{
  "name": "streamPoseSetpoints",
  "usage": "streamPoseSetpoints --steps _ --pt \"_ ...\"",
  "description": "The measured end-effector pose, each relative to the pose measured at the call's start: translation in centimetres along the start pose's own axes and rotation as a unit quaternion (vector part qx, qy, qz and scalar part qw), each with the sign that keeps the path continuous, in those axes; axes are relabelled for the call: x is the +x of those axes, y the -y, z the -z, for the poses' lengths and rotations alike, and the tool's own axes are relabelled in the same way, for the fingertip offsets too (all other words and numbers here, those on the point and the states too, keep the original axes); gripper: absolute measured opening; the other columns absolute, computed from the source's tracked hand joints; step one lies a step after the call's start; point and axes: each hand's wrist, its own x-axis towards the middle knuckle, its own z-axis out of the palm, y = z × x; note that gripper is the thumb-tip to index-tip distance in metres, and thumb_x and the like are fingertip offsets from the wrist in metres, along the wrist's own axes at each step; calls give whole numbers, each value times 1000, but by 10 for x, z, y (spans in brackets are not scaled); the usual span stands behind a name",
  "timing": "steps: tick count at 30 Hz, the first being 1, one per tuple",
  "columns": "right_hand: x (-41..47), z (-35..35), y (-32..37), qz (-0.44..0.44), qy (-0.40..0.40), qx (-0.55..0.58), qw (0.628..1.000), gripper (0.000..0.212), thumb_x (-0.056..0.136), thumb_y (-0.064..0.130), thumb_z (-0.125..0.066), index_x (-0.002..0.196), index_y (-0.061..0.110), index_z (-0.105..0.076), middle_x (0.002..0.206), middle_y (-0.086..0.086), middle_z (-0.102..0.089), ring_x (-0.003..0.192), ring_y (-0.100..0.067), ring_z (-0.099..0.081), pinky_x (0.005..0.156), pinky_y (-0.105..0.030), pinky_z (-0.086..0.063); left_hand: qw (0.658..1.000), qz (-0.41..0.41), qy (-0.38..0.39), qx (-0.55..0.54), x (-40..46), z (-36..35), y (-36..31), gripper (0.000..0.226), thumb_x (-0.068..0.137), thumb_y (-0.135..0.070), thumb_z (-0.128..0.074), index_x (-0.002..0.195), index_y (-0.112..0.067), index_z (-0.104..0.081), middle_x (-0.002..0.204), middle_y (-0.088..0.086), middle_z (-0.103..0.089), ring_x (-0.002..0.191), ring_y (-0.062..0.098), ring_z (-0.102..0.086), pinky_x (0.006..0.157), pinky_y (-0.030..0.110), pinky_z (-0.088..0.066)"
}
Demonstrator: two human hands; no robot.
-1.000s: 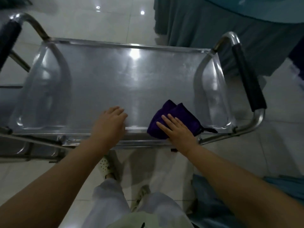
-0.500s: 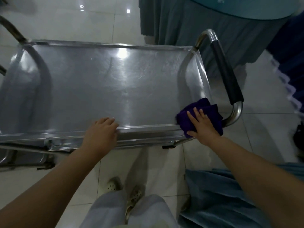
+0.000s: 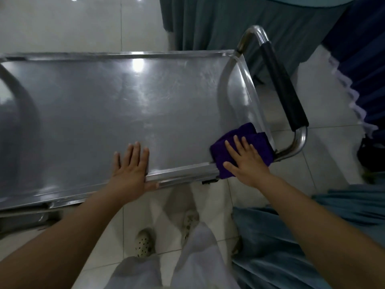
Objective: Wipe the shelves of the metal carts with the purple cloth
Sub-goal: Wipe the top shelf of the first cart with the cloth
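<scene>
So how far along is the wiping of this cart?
Done: cannot say, the top shelf shows streaks but nothing conclusive. In hand: the right hand presses the purple cloth flat onto the shelf's near right corner, while the left hand steadies the front rim. Left: likely a lower shelf, barely visible beneath.

Ahead and left of the right hand [image 3: 246,161], the top shelf [image 3: 125,105] lies bare as far as the left hand [image 3: 130,171], flat on the near rim. Just right of it the raised shelf edge and handle bar [image 3: 283,88] block passage. Teal drapery [image 3: 229,21] hangs beyond the far rim.
</scene>
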Motion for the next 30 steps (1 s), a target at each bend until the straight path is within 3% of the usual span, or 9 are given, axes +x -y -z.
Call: streamPoseSetpoints --steps 5,7,9,10,12,18,20,25,30 --pt "63 33 -30 -29 -54 -16 998 70 98 59 -21 148 32 20 158 -3 25 145 -23 24 116 -40 17 1000 4 -12 3 5 -9 4 110 82 -76 -33 131 -16 45 140 8 48 131 23 44 99 41 37" --pt "97 51 -43 -21 -85 -49 995 71 95 64 -14 151 30 14 160 -4 20 146 -25 20 116 -40 16 998 -12 -64 22 6 -11 8 103 80 -81 -19 147 -15 24 155 15 20 140 21 26 109 40 26" --pt "132 73 -49 -11 -102 -55 993 73 93 66 -13 153 30 8 161 -5 14 147 -26 16 117 -41 14 999 -1 -38 36 8 -12 10 96 83 -78 -10 152 -10 -8 155 20 -14 144 24 -3 114 41 1" --pt "149 84 -50 -10 -110 -53 993 71 95 65 -16 154 30 6 162 -5 13 148 -26 14 118 -42 13 999 8 -27 40 9 -13 12 94 85 -76 -10 151 -9 -16 153 20 -20 143 26 -11 112 42 -7" --pt "182 103 -46 -14 -124 -40 991 69 97 61 -20 154 30 4 162 -5 11 148 -27 13 119 -43 10 998 4 -38 47 12 -15 13 94 86 -76 -11 151 -9 -17 154 18 -19 143 28 -10 111 44 -11" --pt "221 116 15 -76 -151 29 985 72 96 63 -19 155 27 4 162 -10 8 147 -35 12 118 -53 7 997 -1 -61 42 13 -17 15 96 83 -78 -9 153 -13 -8 159 12 4 146 26 2 115 46 -2" --pt "210 103 57 -33 -159 21 987 73 96 62 -21 155 26 0 162 -12 6 147 -37 10 117 -54 6 998 2 -53 33 13 -15 15 96 83 -79 -8 153 -13 -9 159 11 4 146 26 2 115 45 0" --pt "151 53 174 147 -122 -12 981 76 94 63 -26 154 28 4 161 -12 14 145 -37 18 115 -55 12 998 13 -48 38 12 -11 13 95 84 -77 -9 149 -9 -22 152 18 -23 143 25 -5 112 45 -10" --pt "173 66 158 273 -101 -62 955 78 89 71 -30 153 38 0 162 -1 10 147 -24 15 118 -42 11 998 13 -54 37 12 -12 14 94 84 -77 -12 149 -10 -22 152 18 -25 143 25 -6 113 45 -8"
